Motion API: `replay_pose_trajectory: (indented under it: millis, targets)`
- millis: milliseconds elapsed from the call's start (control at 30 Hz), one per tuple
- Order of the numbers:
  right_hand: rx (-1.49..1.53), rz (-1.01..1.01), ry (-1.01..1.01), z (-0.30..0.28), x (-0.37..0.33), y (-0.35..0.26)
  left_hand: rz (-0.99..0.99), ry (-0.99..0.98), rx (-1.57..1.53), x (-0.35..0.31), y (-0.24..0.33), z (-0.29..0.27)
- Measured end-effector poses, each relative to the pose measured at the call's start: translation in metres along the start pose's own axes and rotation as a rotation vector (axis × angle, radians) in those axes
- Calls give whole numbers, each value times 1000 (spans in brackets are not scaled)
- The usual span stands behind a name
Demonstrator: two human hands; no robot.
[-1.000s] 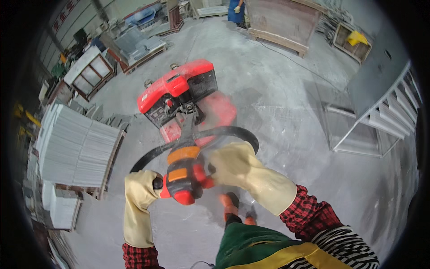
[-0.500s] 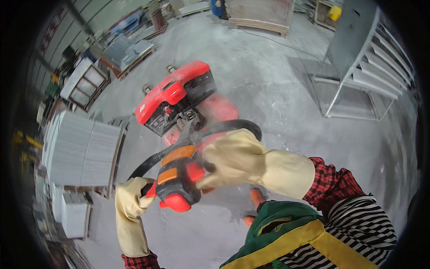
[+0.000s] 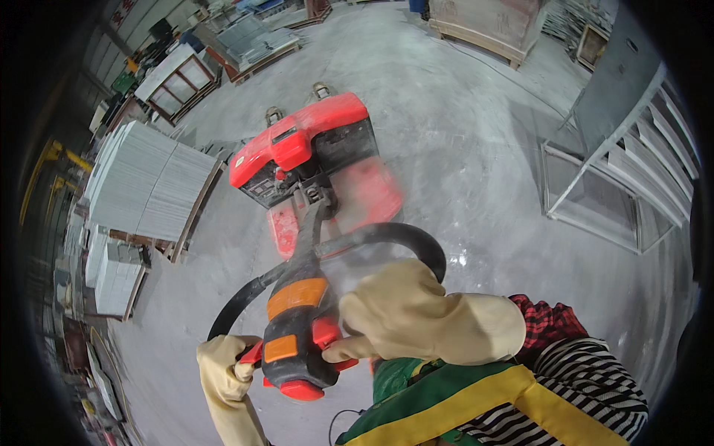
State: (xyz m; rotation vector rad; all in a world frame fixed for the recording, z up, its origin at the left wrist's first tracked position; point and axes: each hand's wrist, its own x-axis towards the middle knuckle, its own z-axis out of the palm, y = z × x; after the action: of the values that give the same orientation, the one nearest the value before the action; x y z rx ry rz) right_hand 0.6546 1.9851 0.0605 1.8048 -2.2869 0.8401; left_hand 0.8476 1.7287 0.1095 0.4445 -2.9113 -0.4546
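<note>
A red-and-black electric pallet truck (image 3: 327, 123) stands ahead of me, its black-and-orange control handle (image 3: 296, 297) tilted toward my body. My left hand (image 3: 225, 372), in a cream work glove, is closed round the left end of the handle beside a red lever. On the other side my right hand (image 3: 401, 308), gloved alike, grips the right end, with its thumb next to a red thumb control (image 3: 325, 331). The right glove hides the grip beneath it. A black loop guard (image 3: 242, 305) curves out round both hands.
Stacked pale slabs (image 3: 152, 178) stand on a pallet at left, with a smaller stack (image 3: 115, 282) nearer. A metal rack (image 3: 595, 201) of tilted panels is at right. Farther off are a large crate (image 3: 480, 26) and a framed stand (image 3: 178, 82). A cable lies across the floor.
The handle and both hands sit lower in view, nearer my body. The rack and crate have shifted rightward in the picture. Both hands keep their hold.
</note>
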Motion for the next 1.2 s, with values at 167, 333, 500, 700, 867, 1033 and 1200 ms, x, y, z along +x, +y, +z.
replay_pose_trajectory:
  millis: [167,333,500,700,867,1033,1200]
  targets:
    - [57,-17,-336,-59,-107,108,-160,125,-2,-31,166,102]
    - [6,-103,-334,-132,-155,218,-248,301,87,1,293,167]
    - [-13,-140,-189,-170,-163,321,-290,332,197,64,388,213]
    - [80,-291,-30,-178,-145,406,-493,312,108,127,430,238]
    - [63,-352,-131,-186,-117,497,-682,295,174,198,467,280]
    - [27,-452,-242,-178,-53,629,-840,292,179,314,499,335]
    - [6,-452,-372,-188,29,725,-881,268,112,432,506,350]
